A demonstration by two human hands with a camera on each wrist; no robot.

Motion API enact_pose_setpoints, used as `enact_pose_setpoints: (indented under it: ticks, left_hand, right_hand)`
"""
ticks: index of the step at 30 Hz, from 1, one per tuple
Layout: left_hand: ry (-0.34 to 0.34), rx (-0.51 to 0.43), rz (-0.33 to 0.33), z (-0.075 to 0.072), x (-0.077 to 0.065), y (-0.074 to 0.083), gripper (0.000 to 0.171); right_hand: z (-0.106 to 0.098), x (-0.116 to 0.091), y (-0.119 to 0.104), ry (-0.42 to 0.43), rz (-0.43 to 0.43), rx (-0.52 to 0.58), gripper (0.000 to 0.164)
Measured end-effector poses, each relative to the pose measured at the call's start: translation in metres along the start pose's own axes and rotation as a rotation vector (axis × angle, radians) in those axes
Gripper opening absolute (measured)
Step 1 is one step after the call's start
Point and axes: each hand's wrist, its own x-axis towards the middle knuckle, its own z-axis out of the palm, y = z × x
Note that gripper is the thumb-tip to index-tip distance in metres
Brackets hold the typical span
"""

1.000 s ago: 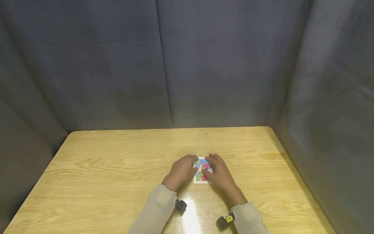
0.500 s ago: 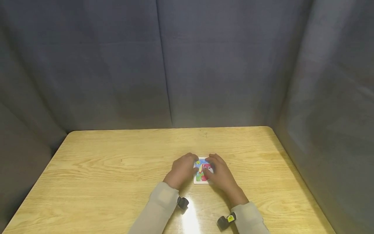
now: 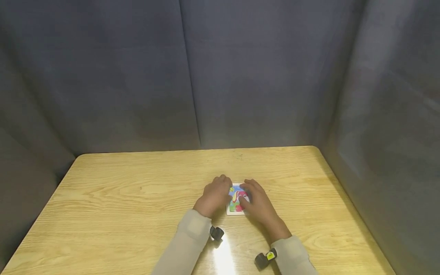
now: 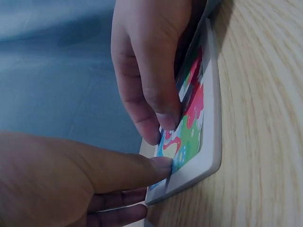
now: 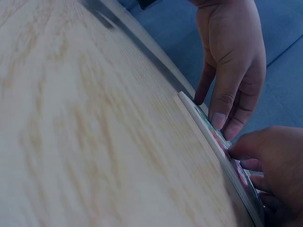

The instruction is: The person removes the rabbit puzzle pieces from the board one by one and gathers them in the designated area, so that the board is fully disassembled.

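Observation:
A small white-framed picture board [image 3: 235, 208], printed with a red long-eared cartoon animal, lies flat on the table. My left hand [image 3: 214, 195] grips its left side; in the left wrist view the thumb [image 4: 161, 165] lies over the white rim, with the fingers at the edge. My right hand [image 3: 258, 203] covers the right side, fingers bent, thumb [image 5: 239, 147] on the printed face. Its thumb and a finger sit close together on the picture in the left wrist view. A dark line crosses the picture there; whether it is a gap cannot be told.
The wooden table [image 3: 137, 214] surrounds the board on all sides. Grey curtains [image 3: 137, 95] hang behind the table and at its sides. Dark wrist cameras [image 3: 262, 261] are strapped over the light sleeves [image 3: 192, 233].
My left hand has slid a little forward along the board's left edge, its fingers reaching farther past the far corner. The right hand and the board stay nearly in place.

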Motion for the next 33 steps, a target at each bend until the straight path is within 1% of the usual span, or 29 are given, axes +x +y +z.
enact_pose_setpoints:
  ticks: [4, 8, 15, 19, 28, 33]
  left_hand:
    - [0.008, -0.025, 0.012, -0.0025, -0.0016, -0.0001, 0.038]
    - [0.005, -0.037, 0.002, -0.0018, -0.0021, 0.0000, 0.039]
    - [0.028, 0.011, -0.018, 0.0017, -0.0007, 0.0030, 0.038]
    - [0.049, 0.025, -0.023, 0.0030, 0.0009, 0.0051, 0.038]
    - [0.061, -0.020, -0.021, 0.0061, 0.0026, 0.0033, 0.039]
    - [0.090, -0.025, -0.007, 0.0053, 0.0043, 0.0007, 0.033]
  right_hand:
    - [-0.0012, -0.0009, -0.0022, 0.011, -0.012, -0.012, 0.044]
    - [-0.0020, -0.0019, -0.0026, 0.021, -0.023, -0.015, 0.043]
    - [-0.0021, -0.0033, -0.0034, 0.001, 0.008, 0.002, 0.042]
    - [-0.0018, -0.0026, -0.0035, 0.004, 0.009, 0.008, 0.042]
    - [-0.0018, -0.0035, -0.0046, 0.004, -0.002, 0.009, 0.042]
    - [-0.0021, -0.0026, -0.0042, 0.009, 0.006, 0.003, 0.042]
